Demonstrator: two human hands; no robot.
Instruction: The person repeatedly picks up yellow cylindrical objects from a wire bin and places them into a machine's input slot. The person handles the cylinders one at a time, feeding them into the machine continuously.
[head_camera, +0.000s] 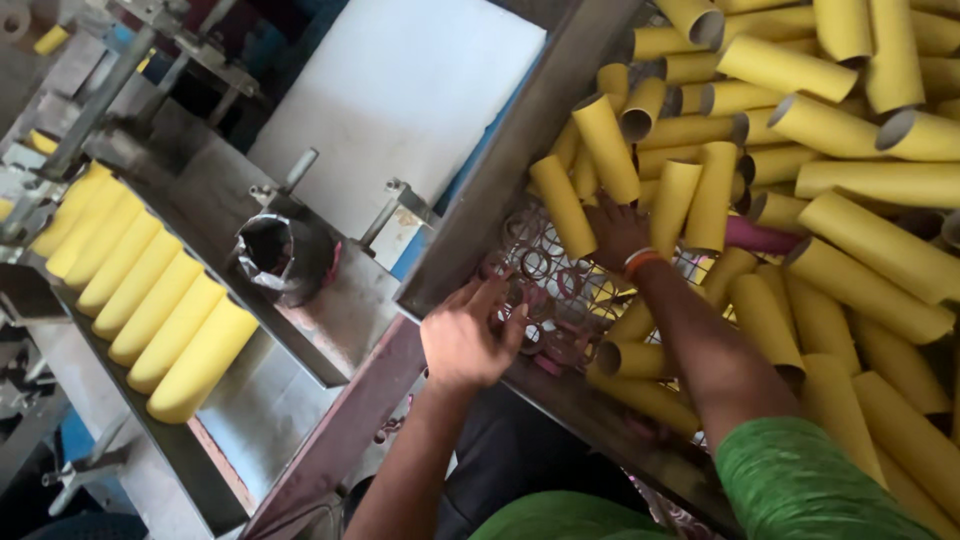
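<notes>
Yellow cardboard tubes (690, 195) stand heaped in the metal bin (520, 150) just beyond the right hand (615, 232), which reaches among them, grip hidden, long axes mostly up-and-away, while the left hand (465, 335), fingers loosely open, rests nearer on the wire mesh floor (545, 265).

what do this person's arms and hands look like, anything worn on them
Both hands are bare, no gloves. The right hand has an orange and white band at the wrist and a green short sleeve above. The left hand and forearm carry nothing visible.
</notes>
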